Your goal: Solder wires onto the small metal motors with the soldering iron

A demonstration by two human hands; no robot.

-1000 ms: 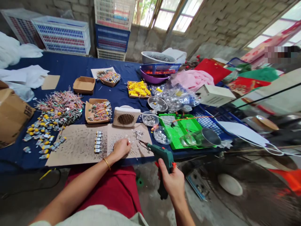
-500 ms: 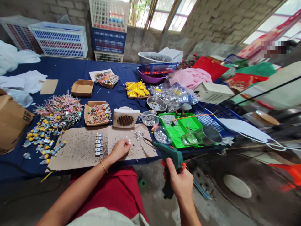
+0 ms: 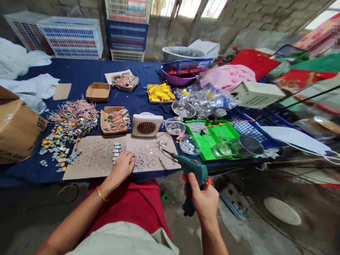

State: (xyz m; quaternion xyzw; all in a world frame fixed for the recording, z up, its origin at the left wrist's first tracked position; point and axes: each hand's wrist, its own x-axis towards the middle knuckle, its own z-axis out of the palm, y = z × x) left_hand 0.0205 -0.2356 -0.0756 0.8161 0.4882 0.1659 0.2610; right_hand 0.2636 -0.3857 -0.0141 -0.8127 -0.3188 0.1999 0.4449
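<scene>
The green soldering gun (image 3: 193,168) points its metal tip (image 3: 167,152) over the right end of the cardboard (image 3: 79,170); its body is beyond that edge, and the right hand (image 3: 205,201) has its grip wrapped around the handle. A row of small motors (image 3: 116,149) lies mid-cardboard, with the left hand (image 3: 122,165) at its near side, though whether that grip pinches anything cannot be told. Good handling probably means keeping the tip well apart from the left fingers. Behind the cardboard, on the table (image 3: 23,173), stands a slatted fan (image 3: 147,127).
</scene>
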